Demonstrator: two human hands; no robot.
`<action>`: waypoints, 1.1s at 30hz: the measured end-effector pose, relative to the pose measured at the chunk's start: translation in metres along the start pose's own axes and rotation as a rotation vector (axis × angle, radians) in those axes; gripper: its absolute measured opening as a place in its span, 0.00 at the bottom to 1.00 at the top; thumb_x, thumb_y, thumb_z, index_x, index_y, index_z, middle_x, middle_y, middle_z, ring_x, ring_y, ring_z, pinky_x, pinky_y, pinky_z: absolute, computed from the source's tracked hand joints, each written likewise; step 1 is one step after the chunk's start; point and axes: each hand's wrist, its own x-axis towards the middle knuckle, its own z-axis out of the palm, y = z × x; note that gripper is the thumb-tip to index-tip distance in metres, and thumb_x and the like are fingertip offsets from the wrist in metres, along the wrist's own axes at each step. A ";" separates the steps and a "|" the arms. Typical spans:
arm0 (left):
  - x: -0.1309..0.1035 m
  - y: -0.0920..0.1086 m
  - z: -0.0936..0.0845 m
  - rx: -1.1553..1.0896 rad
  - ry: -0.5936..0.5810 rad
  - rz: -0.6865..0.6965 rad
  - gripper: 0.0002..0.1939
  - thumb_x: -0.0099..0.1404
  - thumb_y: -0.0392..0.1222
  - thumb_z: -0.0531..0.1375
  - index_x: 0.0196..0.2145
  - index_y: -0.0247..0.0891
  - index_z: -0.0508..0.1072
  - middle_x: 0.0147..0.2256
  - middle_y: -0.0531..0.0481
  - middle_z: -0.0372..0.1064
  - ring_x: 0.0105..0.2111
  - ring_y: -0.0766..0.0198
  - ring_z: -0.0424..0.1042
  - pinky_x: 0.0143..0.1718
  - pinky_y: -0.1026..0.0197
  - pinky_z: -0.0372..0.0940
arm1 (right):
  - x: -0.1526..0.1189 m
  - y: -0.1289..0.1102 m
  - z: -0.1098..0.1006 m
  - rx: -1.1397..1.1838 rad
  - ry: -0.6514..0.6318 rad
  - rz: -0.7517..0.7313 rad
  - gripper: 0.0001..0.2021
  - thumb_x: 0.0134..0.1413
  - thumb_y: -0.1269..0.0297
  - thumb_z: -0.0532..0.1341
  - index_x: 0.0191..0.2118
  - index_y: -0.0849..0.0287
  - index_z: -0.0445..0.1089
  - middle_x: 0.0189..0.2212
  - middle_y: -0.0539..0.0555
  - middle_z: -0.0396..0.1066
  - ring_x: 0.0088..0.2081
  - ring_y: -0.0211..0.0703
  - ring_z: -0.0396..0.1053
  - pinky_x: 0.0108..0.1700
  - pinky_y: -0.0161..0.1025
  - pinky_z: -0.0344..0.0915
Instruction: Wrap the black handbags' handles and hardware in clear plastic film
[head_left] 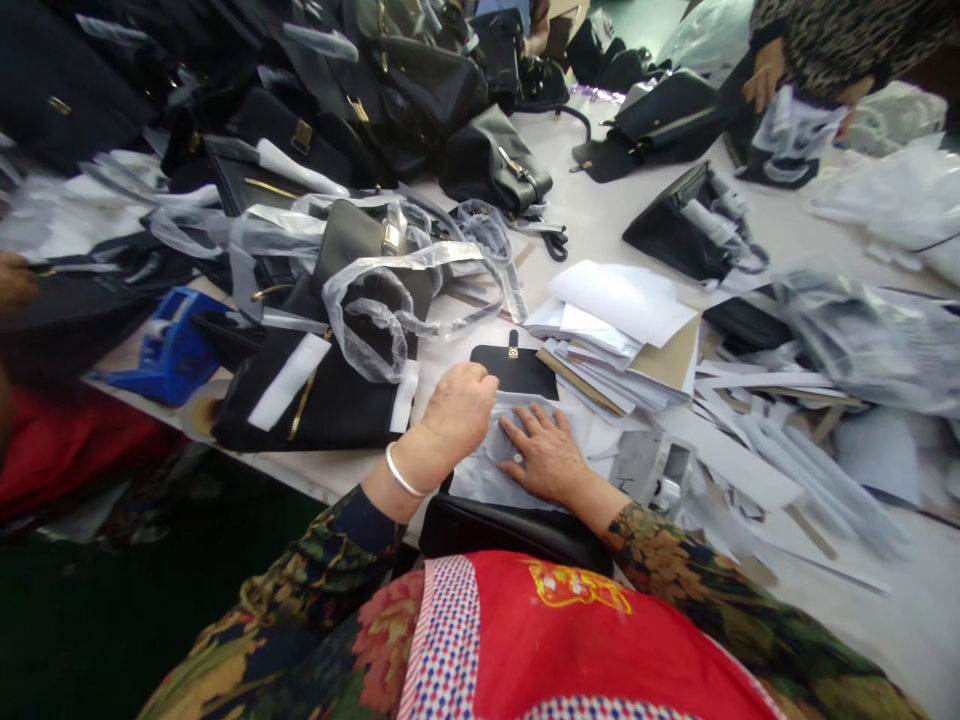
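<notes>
A black bag (517,535) lies against the table edge in front of me, its flap (514,372) with a gold clasp pointing away. White tissue paper (480,475) covers part of it. My right hand (546,455) rests on that paper with its fingers spread. Curled into a closed shape, my left hand (457,410) is at the paper's left edge; whatever its fingers pinch is hidden. Left of it is another black bag (352,400) with a gold zip and white strips, under a plastic-wrapped strap (375,320).
Stacked paper and card (622,320) sit beyond my right hand, near a grey metal block (652,468) and loose paper strips (787,480). A blue tape dispenser (169,345) stands left. Black bags (495,155) pile up behind. Other people's hands (765,75) work at the far right and left.
</notes>
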 end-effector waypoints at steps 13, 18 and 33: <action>-0.017 -0.022 0.086 -0.079 -0.225 0.305 0.46 0.61 0.65 0.63 0.68 0.38 0.57 0.70 0.33 0.48 0.70 0.40 0.43 0.67 0.30 0.34 | -0.024 0.040 -0.004 -0.042 -0.016 0.158 0.37 0.59 0.39 0.57 0.68 0.56 0.60 0.66 0.68 0.59 0.63 0.69 0.55 0.61 0.66 0.48; -0.014 -0.018 0.083 -0.044 -0.262 0.333 0.55 0.53 0.69 0.67 0.69 0.40 0.55 0.71 0.30 0.44 0.70 0.35 0.41 0.64 0.25 0.35 | -0.016 0.042 -0.026 -0.112 0.102 0.291 0.32 0.63 0.46 0.56 0.64 0.63 0.65 0.65 0.72 0.60 0.64 0.72 0.53 0.61 0.65 0.49; -0.016 -0.017 0.081 0.029 -0.308 0.356 0.56 0.54 0.73 0.63 0.71 0.42 0.52 0.72 0.32 0.41 0.70 0.34 0.39 0.64 0.26 0.38 | 0.021 0.049 -0.038 -0.063 -0.075 0.299 0.22 0.72 0.57 0.45 0.58 0.60 0.70 0.59 0.65 0.69 0.59 0.57 0.66 0.59 0.50 0.60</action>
